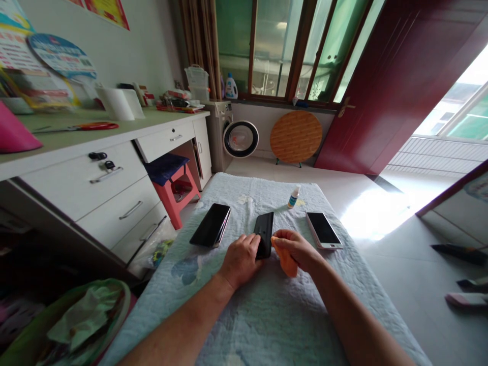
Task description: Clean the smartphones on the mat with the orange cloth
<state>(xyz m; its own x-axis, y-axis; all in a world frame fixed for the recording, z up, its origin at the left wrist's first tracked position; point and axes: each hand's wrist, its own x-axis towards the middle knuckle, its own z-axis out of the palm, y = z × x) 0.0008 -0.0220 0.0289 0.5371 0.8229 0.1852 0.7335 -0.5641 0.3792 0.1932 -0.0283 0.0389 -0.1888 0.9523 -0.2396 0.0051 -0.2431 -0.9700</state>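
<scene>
My left hand (241,260) grips a black smartphone (266,230) by its left side and lower end, tilting it up off the quilted cloth. An orange cloth (286,262) is pinched in my right hand (296,247), its fingertips at the phone's right edge and the rest of the cloth hanging down. To the left lies a dark phone (212,223), screen up, seemingly on top of another flat thing. On the right, a white phone (324,230) with a black screen lies face up. A small spray bottle (293,197) stands behind, between the held phone and the white one.
The pale blue quilted cloth (244,315) covers the surface under my arms. A white desk (110,193) and a red stool (172,189) are on the left, with a bin (121,300) at lower left. An open washing machine door (241,139) and a round wooden tabletop (296,136) stand beyond.
</scene>
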